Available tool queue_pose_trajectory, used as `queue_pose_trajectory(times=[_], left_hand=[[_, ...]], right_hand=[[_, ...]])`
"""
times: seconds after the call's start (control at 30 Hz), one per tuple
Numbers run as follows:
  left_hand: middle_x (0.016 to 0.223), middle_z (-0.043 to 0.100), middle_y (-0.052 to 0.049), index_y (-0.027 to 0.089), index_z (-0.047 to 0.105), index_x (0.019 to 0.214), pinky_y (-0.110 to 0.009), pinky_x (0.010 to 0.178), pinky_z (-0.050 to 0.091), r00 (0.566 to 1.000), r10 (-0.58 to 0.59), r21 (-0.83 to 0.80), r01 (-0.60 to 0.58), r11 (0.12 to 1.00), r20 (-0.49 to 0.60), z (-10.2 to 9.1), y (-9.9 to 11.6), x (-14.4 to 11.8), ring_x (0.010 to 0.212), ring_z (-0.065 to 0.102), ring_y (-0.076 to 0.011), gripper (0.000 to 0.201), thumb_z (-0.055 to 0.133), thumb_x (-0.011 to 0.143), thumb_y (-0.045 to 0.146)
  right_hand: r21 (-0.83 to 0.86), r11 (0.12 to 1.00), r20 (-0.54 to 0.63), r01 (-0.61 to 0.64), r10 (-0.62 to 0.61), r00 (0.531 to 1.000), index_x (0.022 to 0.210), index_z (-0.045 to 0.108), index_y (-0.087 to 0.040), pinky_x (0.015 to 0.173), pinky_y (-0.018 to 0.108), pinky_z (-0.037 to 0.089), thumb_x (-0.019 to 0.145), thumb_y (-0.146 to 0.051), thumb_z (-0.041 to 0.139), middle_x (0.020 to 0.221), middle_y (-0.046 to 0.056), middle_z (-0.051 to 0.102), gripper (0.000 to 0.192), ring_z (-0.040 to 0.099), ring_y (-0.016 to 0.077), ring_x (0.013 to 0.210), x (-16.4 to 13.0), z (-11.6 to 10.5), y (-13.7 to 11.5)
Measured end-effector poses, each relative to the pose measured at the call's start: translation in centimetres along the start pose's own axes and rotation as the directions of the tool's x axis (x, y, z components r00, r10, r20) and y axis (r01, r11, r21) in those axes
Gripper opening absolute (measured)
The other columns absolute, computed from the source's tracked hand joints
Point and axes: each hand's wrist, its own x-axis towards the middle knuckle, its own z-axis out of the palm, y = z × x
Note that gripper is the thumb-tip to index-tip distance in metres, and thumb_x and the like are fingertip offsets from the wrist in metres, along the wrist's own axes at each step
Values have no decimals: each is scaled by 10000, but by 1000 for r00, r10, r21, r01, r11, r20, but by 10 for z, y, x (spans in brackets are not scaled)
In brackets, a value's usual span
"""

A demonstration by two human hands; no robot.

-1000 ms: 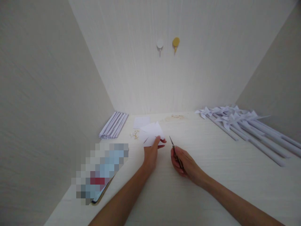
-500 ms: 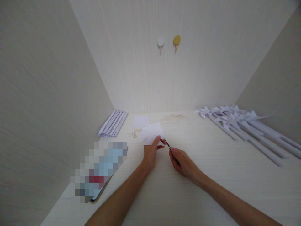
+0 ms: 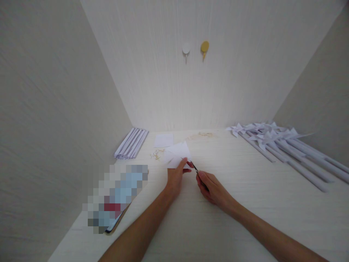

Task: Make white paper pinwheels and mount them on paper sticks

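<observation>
Your left hand (image 3: 174,178) pinches white paper sheet (image 3: 177,154) at its near edge, centre frame, on table (image 3: 245,203). Your right hand (image 3: 214,189) closed around small scissors (image 3: 194,168). Scissor tips point up-left, touching paper's right corner; long axis runs lower right to upper left. Step looks like start of cut. Next move calls for steady paper, blades fed along line. Paper rolls (image 3: 131,143) upper left, pinwheels (image 3: 269,136) far right.
</observation>
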Motion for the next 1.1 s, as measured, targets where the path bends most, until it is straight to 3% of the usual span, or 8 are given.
queue_pose_trajectory(times=[1.1], left_hand=[[579,570,25,161,547,627,-194,448,408,1000,-10,6,10,1000,-17,1,1,-1,529,536,-96,127,576,610,283]], right_hand=[[-57,996,-28,62,-64,998,511,346,-202,322,207,143,798,-454,294,366,-75,284,386,215,59,308,4,0,7]])
